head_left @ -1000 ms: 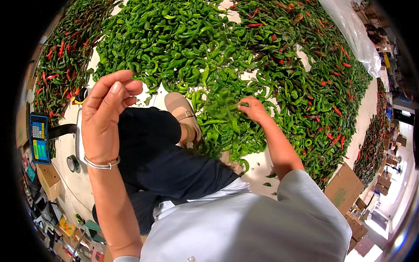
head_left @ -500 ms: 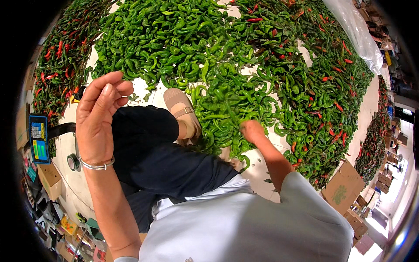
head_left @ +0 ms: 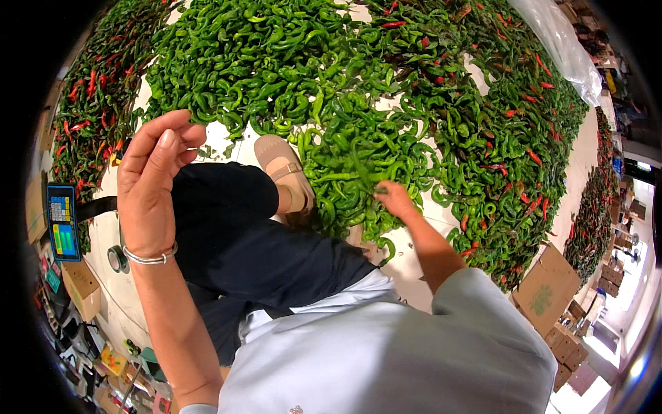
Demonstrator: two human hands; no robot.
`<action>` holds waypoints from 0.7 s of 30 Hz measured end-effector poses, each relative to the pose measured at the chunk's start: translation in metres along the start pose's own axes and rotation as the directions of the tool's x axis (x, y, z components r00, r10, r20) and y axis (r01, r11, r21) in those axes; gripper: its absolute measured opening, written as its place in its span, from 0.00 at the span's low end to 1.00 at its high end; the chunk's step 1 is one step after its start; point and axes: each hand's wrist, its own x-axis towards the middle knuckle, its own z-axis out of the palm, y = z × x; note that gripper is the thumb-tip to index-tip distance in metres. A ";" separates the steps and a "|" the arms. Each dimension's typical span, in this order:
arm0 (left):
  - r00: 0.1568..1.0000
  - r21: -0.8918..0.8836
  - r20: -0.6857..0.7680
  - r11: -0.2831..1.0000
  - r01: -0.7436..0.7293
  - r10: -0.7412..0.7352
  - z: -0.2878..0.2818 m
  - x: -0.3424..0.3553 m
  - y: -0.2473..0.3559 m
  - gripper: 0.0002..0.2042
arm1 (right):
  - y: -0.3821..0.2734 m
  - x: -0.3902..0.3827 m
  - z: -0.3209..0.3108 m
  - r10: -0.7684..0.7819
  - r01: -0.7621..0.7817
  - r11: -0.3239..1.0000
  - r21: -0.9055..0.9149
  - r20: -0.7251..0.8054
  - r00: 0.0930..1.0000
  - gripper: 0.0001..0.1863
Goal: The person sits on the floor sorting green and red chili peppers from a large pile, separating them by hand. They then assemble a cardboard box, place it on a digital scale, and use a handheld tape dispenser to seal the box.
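Observation:
Over a pile of green peppers (head_left: 345, 148) my right hand (head_left: 396, 199) reaches down. Its fingers are pinched together, with a small dark bit at their tips that I cannot make out. A blurred green streak lies just beyond those fingertips. My left hand (head_left: 153, 181) is raised at the left, above the dark trouser leg (head_left: 255, 255) and away from the peppers. Its fingers are curled and close together, the thumb beside them, and nothing shows in them. A silver bangle (head_left: 153, 259) circles that wrist.
My tan shoe (head_left: 281, 160) stands against the pile's left edge. Mixed red and green peppers (head_left: 510, 179) spread to the right, more (head_left: 89, 103) at the far left. A scale display (head_left: 62, 221), tape roll (head_left: 117, 258) and cardboard box (head_left: 81, 290) are left; an opened carton (head_left: 546, 284) is right.
My right hand has shifted slightly left and up over the green peppers, and the small dark bit now shows at its fingertips. My left hand has barely moved.

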 end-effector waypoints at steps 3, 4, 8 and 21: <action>1.000 0.001 -0.018 1.000 0.003 -0.003 -0.006 -0.004 -0.004 0.13 | -0.019 -0.013 -0.021 -0.042 0.020 0.962 0.274 0.077 0.996 0.13; 1.000 -0.005 -0.019 1.000 -0.004 0.004 -0.008 -0.004 -0.004 0.13 | -0.018 -0.022 -0.012 -0.123 0.109 0.971 0.214 0.053 0.991 0.12; 1.000 -0.003 0.001 1.000 0.005 -0.005 -0.012 -0.002 -0.006 0.15 | -0.050 -0.046 0.035 -0.037 0.044 0.940 -0.339 0.025 0.999 0.12; 0.999 0.020 0.005 0.999 -0.044 0.044 0.003 -0.006 -0.001 0.13 | 0.002 -0.002 -0.034 -0.166 0.161 0.978 -0.136 -0.028 0.986 0.15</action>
